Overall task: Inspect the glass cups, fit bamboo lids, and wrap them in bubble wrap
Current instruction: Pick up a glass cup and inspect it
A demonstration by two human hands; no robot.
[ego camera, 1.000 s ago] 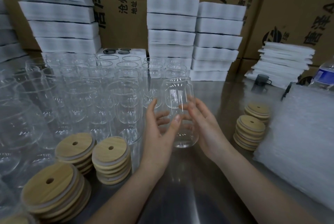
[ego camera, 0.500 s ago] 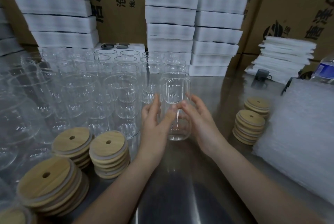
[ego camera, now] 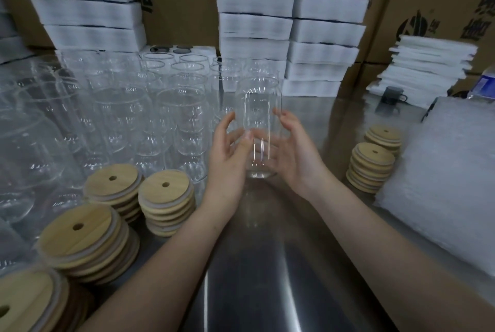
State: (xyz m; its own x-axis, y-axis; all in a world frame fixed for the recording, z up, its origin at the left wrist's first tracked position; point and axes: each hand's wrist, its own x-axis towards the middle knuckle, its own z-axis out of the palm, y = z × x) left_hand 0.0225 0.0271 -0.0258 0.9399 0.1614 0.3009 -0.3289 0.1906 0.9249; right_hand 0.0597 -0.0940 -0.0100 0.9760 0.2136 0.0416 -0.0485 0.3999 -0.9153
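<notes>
One glass cup (ego camera: pixel 261 109), gripped low by left hand (ego camera: pixel 227 152) & right hand (ego camera: pixel 297 152); prob. light, slick, brittle (thin walls), so hold mid-body.

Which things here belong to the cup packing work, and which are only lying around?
For the job: held glass cup, waiting cups, bamboo lids, bubble wrap.
Lying about: dark mug, water bottle, cardboard boxes.

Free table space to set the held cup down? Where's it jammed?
Free: steel table between the forearms; strip between right hand and right bamboo lid stacks; behind the held glass cup toward the dark mug. Jammed: left, empty glass cups and left bamboo lid stacks; right, bubble wrap.
</notes>
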